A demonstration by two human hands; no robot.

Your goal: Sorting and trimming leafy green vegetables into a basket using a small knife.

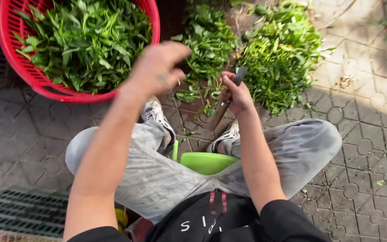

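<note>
Nearest the cam: black top, grey trousers (157, 179), and a green stool seat (207, 162) showing between the knees, so the person sits low w/ both arms reaching fwd over the paved floor (363, 148).

Right hand (237, 95): grip clamped round a knife handle, dark blade (240, 75) poking up just past the fingers. It rests right at the near edge of the loose greens pile (274, 54), prob. so stems can be cut where they lie. A brownish board or stick runs from under the pile toward that grip; can't tell which.

Left hand (155, 71): lifted and blurred, fingers loosely apart, nothing seen in the grip. It hangs just beside the rim of the red basket (21, 67), between basket and pile.

Greens: leafy stems, bright green, narrow pointed leaves. Basket's lot looks fuller and heaped, off to the left of the left grip. Floor lot is split in two clumps, one just ahead of the right grip, one further right, w/ scraps scattered round the sneakers (154, 112).

Metal drain grate (19, 210) lies well behind the left arm.
</note>
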